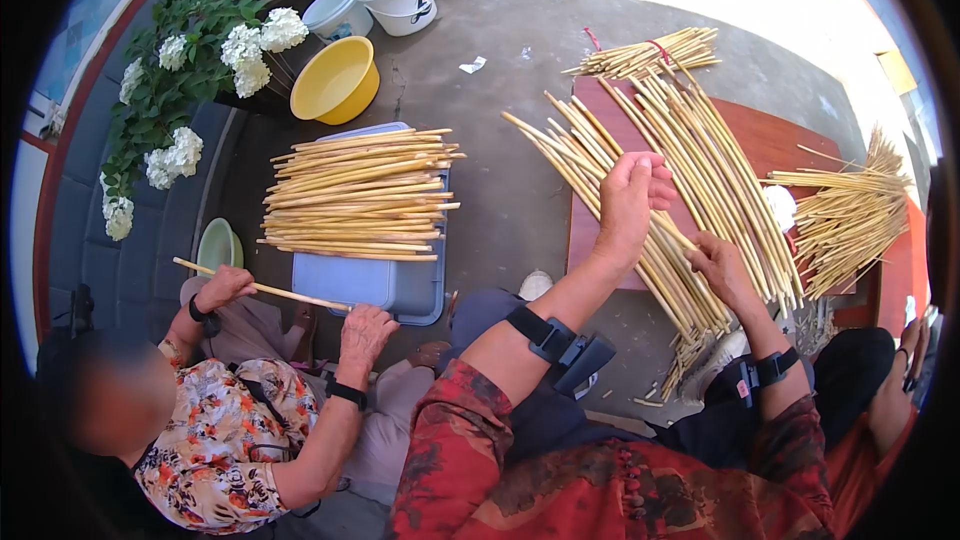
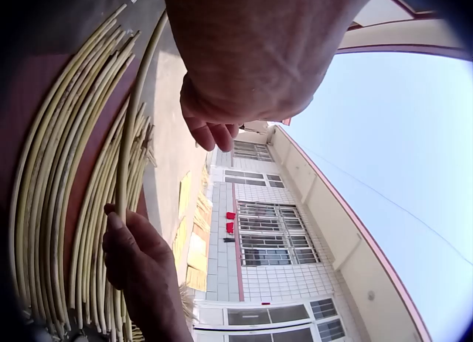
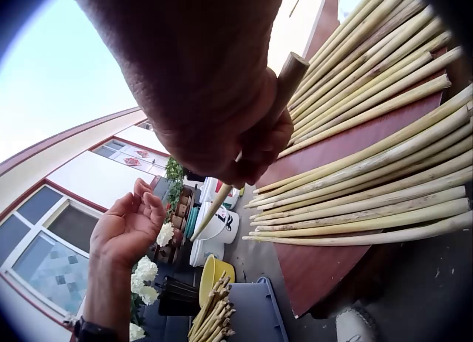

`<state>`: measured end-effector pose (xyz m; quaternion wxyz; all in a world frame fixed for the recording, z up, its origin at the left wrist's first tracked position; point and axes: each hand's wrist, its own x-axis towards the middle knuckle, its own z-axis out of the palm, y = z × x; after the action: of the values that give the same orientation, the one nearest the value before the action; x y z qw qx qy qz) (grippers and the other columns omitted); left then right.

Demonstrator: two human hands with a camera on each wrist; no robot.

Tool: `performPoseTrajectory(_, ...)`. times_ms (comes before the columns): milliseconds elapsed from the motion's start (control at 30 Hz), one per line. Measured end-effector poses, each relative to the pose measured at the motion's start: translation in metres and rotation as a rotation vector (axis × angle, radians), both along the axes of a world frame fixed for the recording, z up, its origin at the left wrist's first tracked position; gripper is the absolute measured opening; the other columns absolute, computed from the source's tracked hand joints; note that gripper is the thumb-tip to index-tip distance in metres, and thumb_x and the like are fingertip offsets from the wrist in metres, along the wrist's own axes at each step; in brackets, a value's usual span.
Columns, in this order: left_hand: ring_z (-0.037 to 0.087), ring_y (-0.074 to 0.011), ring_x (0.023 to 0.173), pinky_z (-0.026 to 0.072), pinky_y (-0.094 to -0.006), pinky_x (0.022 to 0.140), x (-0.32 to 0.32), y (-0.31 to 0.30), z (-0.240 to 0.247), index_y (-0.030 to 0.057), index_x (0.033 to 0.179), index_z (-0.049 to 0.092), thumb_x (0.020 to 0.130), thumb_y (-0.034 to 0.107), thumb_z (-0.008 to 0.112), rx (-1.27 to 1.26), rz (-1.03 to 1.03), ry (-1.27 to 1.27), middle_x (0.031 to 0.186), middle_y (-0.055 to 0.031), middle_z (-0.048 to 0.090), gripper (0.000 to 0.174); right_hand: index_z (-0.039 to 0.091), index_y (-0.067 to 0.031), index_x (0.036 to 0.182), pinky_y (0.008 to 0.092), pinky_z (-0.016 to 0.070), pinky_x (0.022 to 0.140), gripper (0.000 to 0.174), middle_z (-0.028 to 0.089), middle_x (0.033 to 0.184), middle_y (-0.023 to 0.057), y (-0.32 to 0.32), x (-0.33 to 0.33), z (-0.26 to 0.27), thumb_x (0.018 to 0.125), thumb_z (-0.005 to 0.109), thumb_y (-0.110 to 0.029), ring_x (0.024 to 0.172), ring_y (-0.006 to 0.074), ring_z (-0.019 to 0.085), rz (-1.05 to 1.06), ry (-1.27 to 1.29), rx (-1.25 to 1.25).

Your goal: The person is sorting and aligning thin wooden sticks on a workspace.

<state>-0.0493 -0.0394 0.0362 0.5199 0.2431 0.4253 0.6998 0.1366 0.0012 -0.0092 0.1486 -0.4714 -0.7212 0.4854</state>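
My right hand (image 1: 722, 268) grips a pale stalk near one end. In the left wrist view, the thumb of that hand (image 2: 140, 264) lies along the stalk (image 2: 129, 146); in the right wrist view, the stalk's cut end (image 3: 294, 65) sticks out of the fist. Palm turned up, my left hand (image 1: 636, 198) is raised beside the stalk, its fingers loosely bent and holding nothing; the right wrist view shows it (image 3: 129, 227) apart from the stalk. Below both hands, two spread rows of stalks (image 1: 705, 155) lie on a dark red board (image 1: 597, 100).
At left a seated person (image 1: 225, 400) holds a stalk with both hands, near stalks (image 1: 350, 190) on a blue container (image 1: 340, 278). A yellow basin (image 1: 335, 80), white buckets (image 1: 398, 0) and flowers stand behind. Thin-stalk bundles (image 1: 850, 215) lie at right; another person's leg shows there.
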Motion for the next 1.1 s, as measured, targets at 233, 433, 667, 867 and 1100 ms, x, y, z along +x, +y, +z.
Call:
performPoseTrajectory(233,0.055,-0.0123,0.069,0.0457,-0.0226,0.058,-0.008,0.002,-0.005,-0.0009,0.097,0.049,0.088,0.016,0.037,-0.042,0.037,-0.021,0.085,-0.0088,0.054,0.023,0.049,-0.0054,0.103,0.0138,0.0243,0.036,0.021,0.042,0.061,-0.0046,0.009,-0.013,0.011,0.087,0.045,-0.018,0.042,0.0004,0.032,-0.312,0.342,-0.183)
performPoseTrajectory(433,0.055,-0.0125,0.07,0.0454,-0.0223,0.058,-0.01,-0.002,-0.007,-0.0005,0.097,0.05,0.088,0.015,0.038,-0.082,0.023,-0.029,0.085,-0.0085,0.054,0.022,0.047,-0.007,0.111,0.0145,0.0264,0.036,0.028,0.041,0.058,-0.0046,0.003,-0.021,0.012,0.088,0.043,-0.021,0.042,0.0012,0.033,-0.331,0.447,-0.072)
performPoseTrajectory(667,0.054,-0.0098,0.065,0.0447,-0.0206,0.057,-0.002,-0.005,-0.004,-0.001,0.095,0.05,0.088,0.014,0.037,-0.004,-0.059,-0.028,0.082,-0.0069,0.054,0.021,0.042,-0.0058,0.119,0.0171,0.0327,0.045,0.033,0.044,0.068,0.0002,-0.002,-0.028,-0.009,0.088,0.042,-0.019,0.055,0.004,0.039,0.056,0.092,0.341)
performPoseTrajectory(867,0.053,-0.008,0.064,0.0444,-0.0193,0.058,-0.006,-0.011,0.013,-0.0008,0.094,0.05,0.089,0.013,0.036,0.181,0.11,0.083,0.081,-0.0065,0.053,0.021,0.041,-0.0037,0.119,0.0169,0.0361,0.049,0.033,0.045,0.071,-0.0005,-0.007,-0.091,0.006,0.089,0.039,-0.018,0.059,0.0045,0.042,-0.044,0.417,0.194)
performPoseTrajectory(1100,0.053,-0.0084,0.064,0.0454,-0.0201,0.058,-0.018,-0.012,0.022,-0.0008,0.094,0.051,0.089,0.013,0.036,0.247,0.175,0.121,0.08,-0.0069,0.054,0.021,0.044,-0.002,0.108,0.03,0.0424,0.056,0.026,0.055,0.065,0.0083,-0.034,-0.212,-0.028,0.085,0.045,-0.016,0.058,0.0179,0.053,0.558,-0.081,0.615)
